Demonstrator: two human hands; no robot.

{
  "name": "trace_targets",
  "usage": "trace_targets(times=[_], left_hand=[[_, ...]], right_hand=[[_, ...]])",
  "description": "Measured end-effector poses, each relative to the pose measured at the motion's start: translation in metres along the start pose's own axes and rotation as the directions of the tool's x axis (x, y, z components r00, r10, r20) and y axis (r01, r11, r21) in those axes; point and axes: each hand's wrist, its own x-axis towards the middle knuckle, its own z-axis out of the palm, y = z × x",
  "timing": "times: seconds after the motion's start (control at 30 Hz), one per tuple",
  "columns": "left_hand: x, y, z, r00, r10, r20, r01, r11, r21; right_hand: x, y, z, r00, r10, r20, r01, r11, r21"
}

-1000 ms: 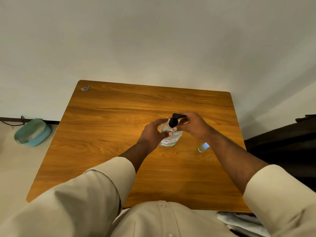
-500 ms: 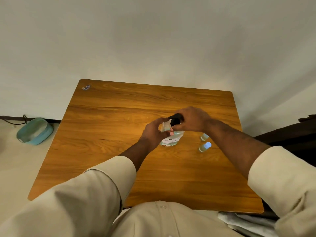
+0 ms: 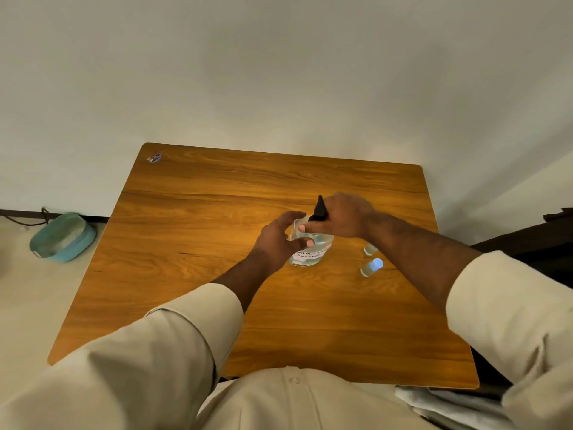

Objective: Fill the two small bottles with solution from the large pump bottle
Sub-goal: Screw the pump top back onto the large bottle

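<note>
A wooden surface point(image 3: 192, 231) with rounded corners stands against a plain pale wall point(image 3: 279, 72); a small sticker point(image 3: 154, 157) marks its far left corner. On the floor to the left lies a teal basin point(image 3: 62, 237) beside a dark cable. Near the middle stands the large pump bottle point(image 3: 310, 252): the left hand point(image 3: 279, 240) curls its grip round the body, the right hand point(image 3: 341, 217) pinches the black pump head point(image 3: 319, 207). Two small bottles point(image 3: 371, 267) stand just right of it, one partly hidden by the right forearm.

Glossy wood-grain table point(image 3: 192, 249), clr plastic bottle point(image 3: 313, 254)
</note>
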Motion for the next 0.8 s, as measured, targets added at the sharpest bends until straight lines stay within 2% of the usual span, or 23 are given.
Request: trace_targets(times=[0.1, 0.17, 0.23, 0.3, 0.4, 0.47, 0.53, 0.6, 0.67, 0.73, 0.8], left_hand=[[0.0, 0.0, -0.001, 1.0, -0.023, 0.01, 0.023, 1.0, -0.018], [0.001, -0.002, -0.001, 0.999, -0.032, 0.021, 0.033, 0.999, -0.039], [0.001, -0.002, -0.002, 0.999, -0.024, 0.028, 0.025, 0.999, -0.034], [0.001, -0.002, -0.003, 0.999, -0.02, 0.033, 0.02, 1.0, -0.009], [-0.001, -0.001, -0.004, 0.999, -0.009, 0.041, 0.006, 0.997, 0.082], [-0.001, 0.0, -0.004, 0.999, 0.008, 0.041, -0.014, 0.99, 0.138], [-0.002, 0.002, -0.005, 0.999, 0.015, 0.043, -0.023, 0.984, 0.178], [-0.002, 0.004, -0.007, 0.998, 0.007, 0.058, -0.018, 0.979, 0.203], [-0.001, 0.005, -0.008, 0.997, -0.008, 0.081, -0.01, 0.976, 0.217], [-0.001, 0.007, -0.008, 0.995, -0.018, 0.098, -0.004, 0.976, 0.219], [-0.002, 0.007, -0.009, 0.995, -0.022, 0.097, -0.001, 0.973, 0.232]], right_hand=[[-0.001, 0.01, -0.013, 0.993, -0.029, 0.116, 0.032, 0.999, -0.018], [0.0, 0.016, -0.021, 0.975, -0.106, 0.197, 0.095, 0.993, 0.065], [0.001, 0.017, -0.019, 0.962, -0.161, 0.222, 0.137, 0.983, 0.119], [-0.002, 0.013, -0.009, 0.97, -0.174, 0.169, 0.151, 0.979, 0.138], [-0.012, 0.011, 0.014, 0.991, -0.125, -0.05, 0.128, 0.99, 0.052], [-0.018, 0.008, 0.029, 0.979, -0.091, -0.184, 0.102, 0.994, 0.05], [-0.02, 0.003, 0.032, 0.968, -0.076, -0.239, 0.094, 0.993, 0.064], [-0.018, 0.002, 0.023, 0.974, -0.102, -0.204, 0.117, 0.991, 0.062], [-0.014, 0.002, 0.008, 0.986, -0.135, -0.099, 0.138, 0.99, 0.02], [-0.007, 0.002, -0.001, 0.992, -0.125, 0.012, 0.125, 0.992, -0.002], [-0.001, 0.002, -0.002, 0.992, -0.113, 0.055, 0.112, 0.994, 0.018]])
